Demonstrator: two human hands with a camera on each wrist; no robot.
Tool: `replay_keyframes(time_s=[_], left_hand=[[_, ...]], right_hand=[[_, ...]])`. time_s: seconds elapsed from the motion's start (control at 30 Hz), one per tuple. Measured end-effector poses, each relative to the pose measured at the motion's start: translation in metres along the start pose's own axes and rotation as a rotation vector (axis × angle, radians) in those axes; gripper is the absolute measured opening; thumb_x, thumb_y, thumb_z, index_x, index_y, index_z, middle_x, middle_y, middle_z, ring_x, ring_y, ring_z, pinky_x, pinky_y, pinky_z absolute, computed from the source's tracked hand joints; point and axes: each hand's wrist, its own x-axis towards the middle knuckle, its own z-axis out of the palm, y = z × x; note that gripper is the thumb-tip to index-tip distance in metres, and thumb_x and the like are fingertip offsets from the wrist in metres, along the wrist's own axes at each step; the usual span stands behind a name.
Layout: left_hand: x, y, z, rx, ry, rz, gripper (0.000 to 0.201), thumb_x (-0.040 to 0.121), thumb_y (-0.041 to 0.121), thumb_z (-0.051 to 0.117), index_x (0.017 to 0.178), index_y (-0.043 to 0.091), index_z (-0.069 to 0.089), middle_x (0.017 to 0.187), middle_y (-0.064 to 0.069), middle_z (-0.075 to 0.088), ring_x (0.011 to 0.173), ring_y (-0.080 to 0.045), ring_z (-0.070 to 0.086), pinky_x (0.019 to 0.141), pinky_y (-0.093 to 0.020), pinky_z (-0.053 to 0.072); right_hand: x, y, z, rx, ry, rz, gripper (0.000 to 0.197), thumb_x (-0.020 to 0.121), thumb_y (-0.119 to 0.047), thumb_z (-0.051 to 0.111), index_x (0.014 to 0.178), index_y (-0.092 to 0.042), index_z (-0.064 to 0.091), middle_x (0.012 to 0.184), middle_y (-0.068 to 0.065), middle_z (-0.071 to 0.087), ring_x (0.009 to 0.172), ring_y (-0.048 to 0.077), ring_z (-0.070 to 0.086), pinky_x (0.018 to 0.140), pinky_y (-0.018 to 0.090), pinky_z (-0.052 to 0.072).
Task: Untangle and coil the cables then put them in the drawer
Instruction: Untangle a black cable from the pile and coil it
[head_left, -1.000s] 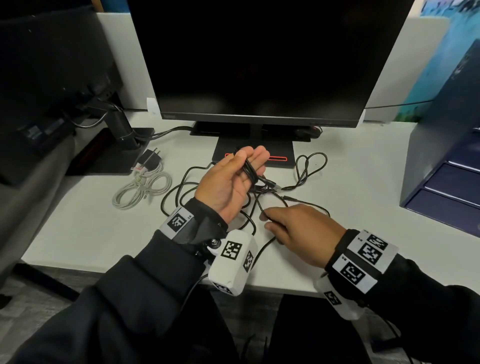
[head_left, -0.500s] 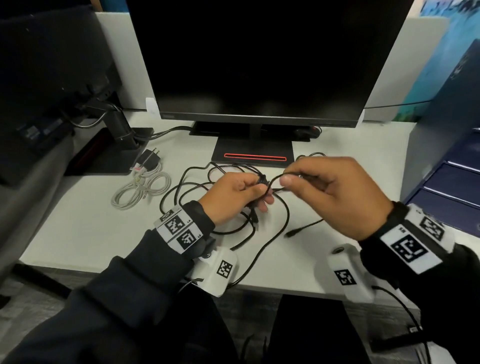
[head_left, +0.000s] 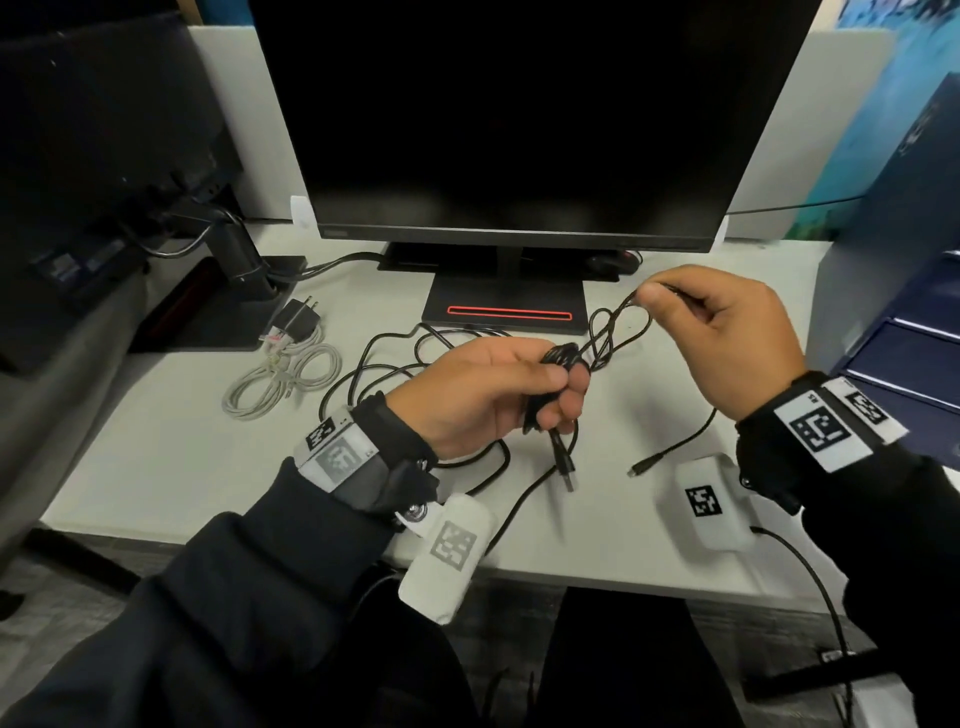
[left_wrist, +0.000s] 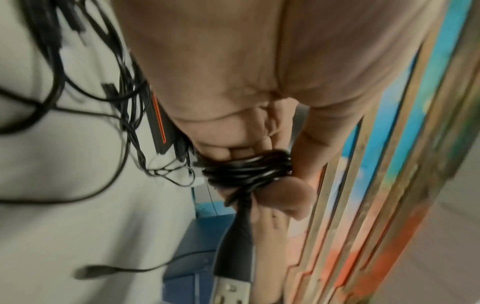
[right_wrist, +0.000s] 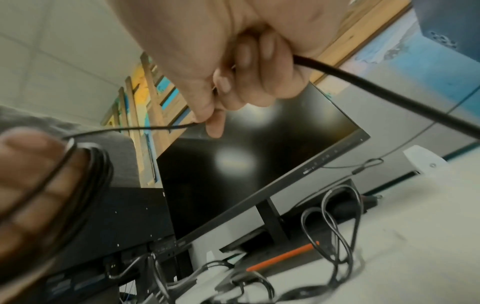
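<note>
Left hand (head_left: 488, 395) grips the black cable (head_left: 558, 358) coil — right hand (head_left: 722, 332) pinches its strand.

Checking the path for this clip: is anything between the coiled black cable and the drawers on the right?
The coil sits in the left hand; the right hand lies between it and the drawer unit, pinching its free strand. No drawer looks pulled out, and the strand still runs through other cables.
</note>
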Motion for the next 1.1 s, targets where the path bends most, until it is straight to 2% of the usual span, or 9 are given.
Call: replay_keyframes(time_s=[0.1, 0.23, 0.33, 0.43, 0.57, 0.77, 0.9, 0.97, 1.1], left_hand=[[0.001, 0.006, 0.002, -0.228, 0.04, 0.1, 0.02, 0.093, 0.003, 0.045, 0.097, 0.002, 0.065, 0.083, -0.009, 0.068, 0.067, -0.014, 0.062, 0.079, -0.033, 0.055], [0.007, 0.01, 0.0, -0.456, 0.268, 0.223, 0.017, 0.098, 0.002, 0.046, 0.105, 0.001, 0.062, 0.097, -0.012, 0.074, 0.084, -0.016, 0.073, 0.084, -0.031, 0.059], [0.012, 0.002, -0.001, -0.537, 0.429, 0.256, 0.016, 0.1, 0.001, 0.046, 0.108, 0.0, 0.06, 0.099, -0.014, 0.075, 0.09, -0.019, 0.075, 0.085, -0.03, 0.06], [0.015, -0.007, -0.004, -0.509, 0.533, 0.276, 0.016, 0.1, 0.0, 0.048, 0.11, -0.002, 0.06, 0.103, -0.016, 0.074, 0.095, -0.021, 0.074, 0.085, -0.029, 0.059], [0.017, -0.019, -0.011, -0.251, 0.613, 0.307, 0.019, 0.098, 0.0, 0.052, 0.113, 0.0, 0.064, 0.11, -0.017, 0.073, 0.102, -0.024, 0.072, 0.094, -0.03, 0.056], [0.016, -0.031, -0.021, 0.368, 0.581, 0.283, 0.017, 0.095, -0.003, 0.058, 0.108, -0.005, 0.069, 0.1, -0.014, 0.075, 0.083, -0.016, 0.074, 0.082, -0.027, 0.058], [0.015, -0.033, -0.022, 0.577, 0.397, 0.199, 0.018, 0.096, -0.001, 0.059, 0.09, 0.009, 0.072, 0.078, 0.001, 0.071, 0.073, -0.005, 0.065, 0.074, -0.021, 0.05], [0.012, -0.032, -0.021, 0.603, 0.318, 0.161, 0.027, 0.099, 0.013, 0.055, 0.076, 0.019, 0.067, 0.068, 0.001, 0.065, 0.066, -0.013, 0.059, 0.071, -0.027, 0.047], [0.011, -0.021, -0.015, 0.49, 0.215, 0.069, 0.039, 0.103, 0.03, 0.04, 0.084, 0.005, 0.065, 0.078, -0.011, 0.066, 0.062, -0.019, 0.051, 0.066, -0.028, 0.043]], right_hand=[[-0.009, 0.002, 0.013, -0.044, -0.118, 0.059, 0.022, 0.1, -0.037, 0.055, 0.101, -0.027, 0.074, 0.092, -0.005, 0.072, 0.087, 0.017, 0.064, 0.082, 0.038, 0.054], [-0.035, -0.014, 0.04, -0.097, -0.434, 0.03, 0.023, 0.102, -0.039, 0.05, 0.096, -0.033, 0.072, 0.089, -0.009, 0.07, 0.085, 0.019, 0.062, 0.076, 0.035, 0.05], [-0.051, -0.025, 0.055, -0.118, -0.582, -0.057, 0.03, 0.104, -0.041, 0.044, 0.125, -0.036, 0.064, 0.119, -0.008, 0.07, 0.107, 0.017, 0.063, 0.091, 0.038, 0.051], [-0.055, -0.029, 0.057, -0.191, -0.667, -0.123, 0.031, 0.105, -0.036, 0.041, 0.125, -0.024, 0.062, 0.119, -0.001, 0.069, 0.108, 0.02, 0.062, 0.09, 0.04, 0.049], [-0.06, -0.034, 0.056, -0.231, -0.754, -0.17, 0.021, 0.104, -0.034, 0.044, 0.11, -0.025, 0.062, 0.097, -0.006, 0.068, 0.086, 0.014, 0.059, 0.078, 0.037, 0.049], [-0.051, -0.039, 0.045, -0.283, -0.66, -0.236, 0.022, 0.102, -0.036, 0.048, 0.09, -0.023, 0.061, 0.069, -0.012, 0.05, 0.063, 0.007, 0.045, 0.059, 0.029, 0.035], [-0.044, -0.037, 0.038, -0.316, -0.463, -0.327, 0.024, 0.099, -0.04, 0.045, 0.095, -0.03, 0.066, 0.081, -0.018, 0.056, 0.071, 0.006, 0.05, 0.06, 0.027, 0.035], [-0.039, -0.035, 0.033, -0.341, -0.415, -0.346, 0.027, 0.098, -0.042, 0.041, 0.095, -0.034, 0.067, 0.083, -0.02, 0.054, 0.072, 0.005, 0.049, 0.06, 0.027, 0.038], [-0.03, -0.028, 0.025, -0.342, -0.347, -0.356, 0.031, 0.098, -0.047, 0.038, 0.089, -0.036, 0.065, 0.083, -0.015, 0.056, 0.072, 0.006, 0.052, 0.062, 0.03, 0.046]])
